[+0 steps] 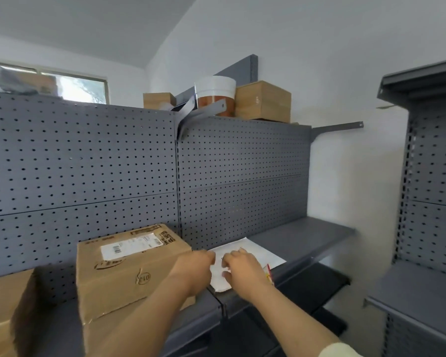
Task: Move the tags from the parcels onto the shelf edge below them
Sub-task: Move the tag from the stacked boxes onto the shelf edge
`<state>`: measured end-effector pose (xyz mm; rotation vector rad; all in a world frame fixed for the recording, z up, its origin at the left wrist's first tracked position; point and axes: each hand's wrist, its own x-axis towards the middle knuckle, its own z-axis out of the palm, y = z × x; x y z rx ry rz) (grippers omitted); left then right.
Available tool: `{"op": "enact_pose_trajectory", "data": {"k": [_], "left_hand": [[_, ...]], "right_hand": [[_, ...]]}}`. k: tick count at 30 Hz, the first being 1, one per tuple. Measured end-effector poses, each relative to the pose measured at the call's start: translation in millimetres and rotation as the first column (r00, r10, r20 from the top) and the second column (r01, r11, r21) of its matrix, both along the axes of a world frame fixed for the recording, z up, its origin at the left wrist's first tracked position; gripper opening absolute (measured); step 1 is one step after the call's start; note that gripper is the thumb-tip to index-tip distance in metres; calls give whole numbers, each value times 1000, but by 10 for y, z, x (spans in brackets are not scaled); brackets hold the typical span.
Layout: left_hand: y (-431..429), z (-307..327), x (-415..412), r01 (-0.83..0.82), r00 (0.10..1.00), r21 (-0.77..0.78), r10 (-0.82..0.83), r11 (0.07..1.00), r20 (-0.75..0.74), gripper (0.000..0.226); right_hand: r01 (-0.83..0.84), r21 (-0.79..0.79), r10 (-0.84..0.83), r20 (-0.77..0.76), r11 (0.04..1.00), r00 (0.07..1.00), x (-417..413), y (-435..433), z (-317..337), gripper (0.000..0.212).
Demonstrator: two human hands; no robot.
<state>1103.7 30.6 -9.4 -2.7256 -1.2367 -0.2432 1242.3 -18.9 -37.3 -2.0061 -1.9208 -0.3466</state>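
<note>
On the grey shelf [307, 238], both hands meet over a flat white parcel [255, 251] that lies against the pegboard [242, 176]. The left hand [195, 266] reaches in from the left, its fingers curled and their tips touching the parcel's left edge; whether they pinch anything I cannot tell, since the back of the hand hides them. The right hand [242, 271] lies on top of the parcel with fingers bent and fingertips pressed to the white surface near some small dark print; its grip looks part closed, but nothing can be seen held in it. Just beside the right wrist, at the front edge of the parcel, a small red and yellow tag [269, 273] sticks out, close to the shelf edge [301, 270]. It is too blurred to tell whether it is stuck to the parcel or to the edge.

To the left of the hands stands a cardboard box [124, 276], touching the left forearm, with a white label [131, 244] on its top. Further left, a second box [3, 313] is cut off by the frame. Above the pegboard, on top of the unit, sit two small boxes [264, 101] with a white and orange tub [215, 95] between them. Another grey rack [430, 176] stands to the right, well apart from the hands.
</note>
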Motion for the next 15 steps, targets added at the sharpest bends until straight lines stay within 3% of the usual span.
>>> {"op": "enact_pose_trajectory", "data": {"k": [9, 15], "left_hand": [[536, -185, 815, -3, 1000, -129, 0, 992, -28, 43], [962, -307, 1336, 79, 997, -136, -81, 988, -16, 38]], "right_hand": [[285, -75, -293, -135, 955, 946, 1147, 115, -302, 23], [308, -127, -327, -171, 943, 929, 1477, 457, -418, 30]]}}
